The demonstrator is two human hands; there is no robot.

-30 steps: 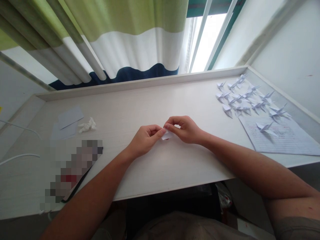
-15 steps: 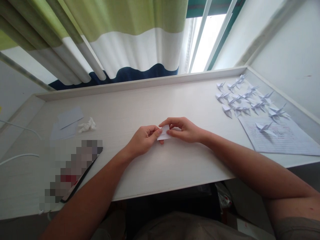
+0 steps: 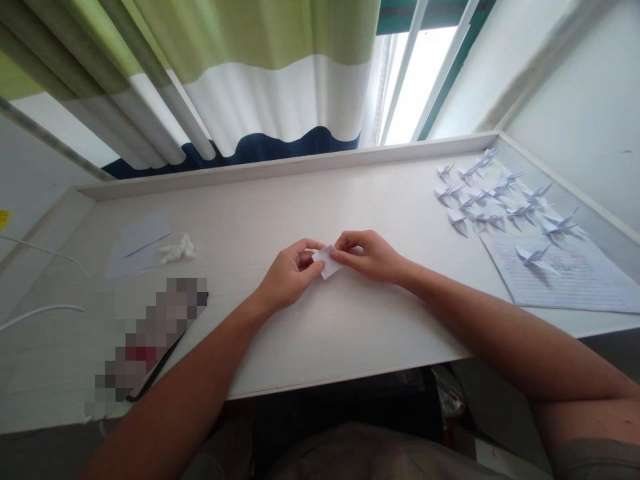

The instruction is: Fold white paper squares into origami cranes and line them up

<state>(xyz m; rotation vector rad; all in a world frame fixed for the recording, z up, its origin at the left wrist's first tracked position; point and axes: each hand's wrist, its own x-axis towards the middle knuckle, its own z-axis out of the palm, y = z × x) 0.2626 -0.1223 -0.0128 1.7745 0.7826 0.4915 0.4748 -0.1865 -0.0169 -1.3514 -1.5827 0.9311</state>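
Both hands work close together above the middle of the desk [image 3: 240,220]. Left hand [image 3: 290,273] pinches the near-left side of a small white piece of folded paper [image 3: 328,261]; right hand [image 3: 370,257] pinches its right corner, thumb on top. Paper sits between the fingertips.

Handling, judged: almost weightless, crisp, not slippery; creases readily, tears if pulled hard. Best held at edges or corners, thumb against fingertip, light pressure.

Right of the hands, farther off: white folded-paper birds [image 3: 457,219], one on ruled white sheets [image 3: 565,287]. Left of the hands: flat white paper pieces [image 3: 145,233], crumpled white tissue [image 3: 177,250].

Containers: below the desk's near edge, right of centre, crinkled clear plastic [image 3: 450,393], perhaps a bag; contents cannot be told.
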